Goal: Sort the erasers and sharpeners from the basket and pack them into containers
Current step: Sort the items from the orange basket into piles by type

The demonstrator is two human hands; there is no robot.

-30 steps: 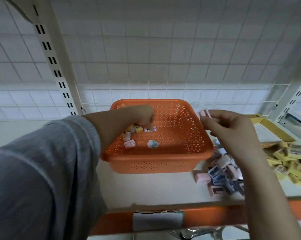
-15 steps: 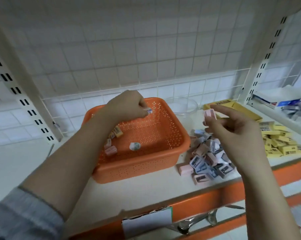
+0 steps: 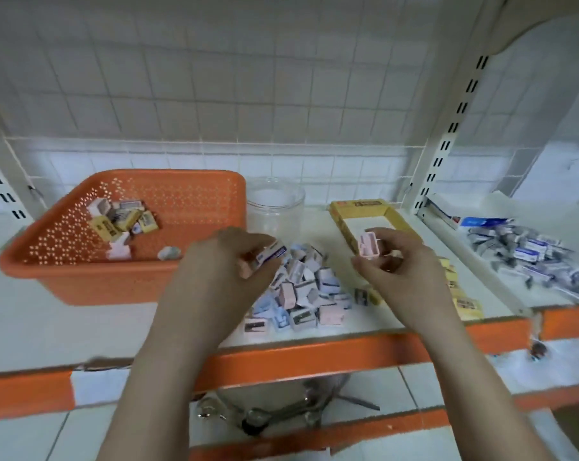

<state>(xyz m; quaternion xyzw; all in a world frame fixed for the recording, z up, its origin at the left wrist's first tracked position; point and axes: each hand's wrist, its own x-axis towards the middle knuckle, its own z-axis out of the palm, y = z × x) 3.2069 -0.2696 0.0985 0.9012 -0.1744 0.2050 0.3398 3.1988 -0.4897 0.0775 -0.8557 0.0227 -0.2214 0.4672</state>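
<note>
An orange perforated basket [image 3: 82, 281] stands on the shelf at the left, with several erasers and sharpeners [image 3: 121, 221] lying in its far left corner. My left hand [image 3: 225, 271] grips a wrapped eraser [image 3: 271, 255] just right of the basket, above a heap of pink and blue sharpeners [image 3: 301, 294]. My right hand [image 3: 394, 274] pinches a pink sharpener [image 3: 368, 245] over the near end of a yellow box [image 3: 358, 207]. Yellow-wrapped erasers [image 3: 464, 304] lie partly hidden behind my right wrist.
A clear plastic jar [image 3: 276, 207] stands behind the heap, between basket and yellow box. A second shelf at the right holds a pile of blue-and-white wrapped items [image 3: 531, 254]. The shelf's orange front edge [image 3: 314, 357] runs below my hands; metal tools lie on the lower shelf.
My left hand came out of the basket with an eraser and moved right over the heap. My right hand still holds the pink sharpener. The view swung right and down.
</note>
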